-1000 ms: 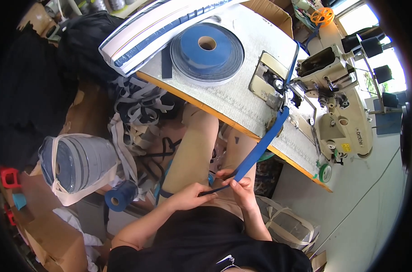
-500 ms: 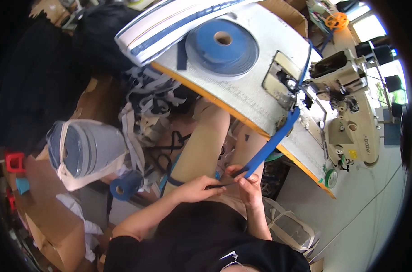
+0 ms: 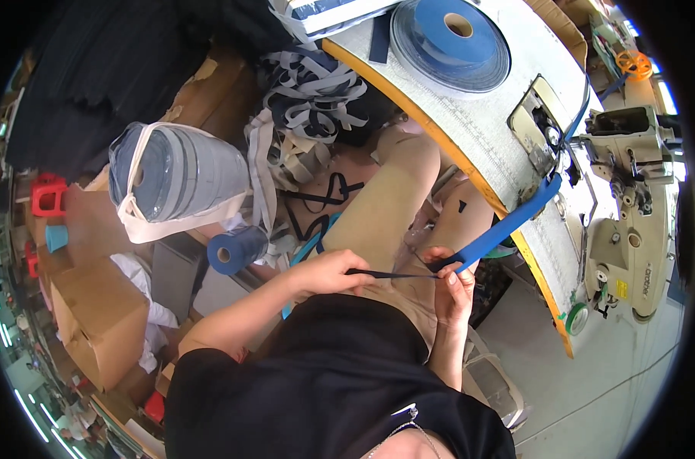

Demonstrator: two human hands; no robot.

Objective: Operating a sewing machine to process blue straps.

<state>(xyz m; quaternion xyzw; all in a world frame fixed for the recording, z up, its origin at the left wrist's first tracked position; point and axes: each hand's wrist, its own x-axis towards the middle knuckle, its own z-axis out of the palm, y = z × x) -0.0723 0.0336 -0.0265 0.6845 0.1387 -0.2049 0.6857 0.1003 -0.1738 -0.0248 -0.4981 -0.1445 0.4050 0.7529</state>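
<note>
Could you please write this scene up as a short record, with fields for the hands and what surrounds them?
Left hand: holds narrow dark strip
Right hand: pinches broad blue strip
Between hands: dark strip, nearly straight
Strip path: blue strip slants up over the edge of the table toward the sewing machine
On table: flat blue roll
Left side: large wrapped roll with pale band; small blue roll

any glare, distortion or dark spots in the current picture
Head view: fisheye bends the edge of the table and leaves black corners; glare whitens the patch beside the sewing machine; dark cloth at upper left loses detail; left hand and right hand look fairly clear.
</note>
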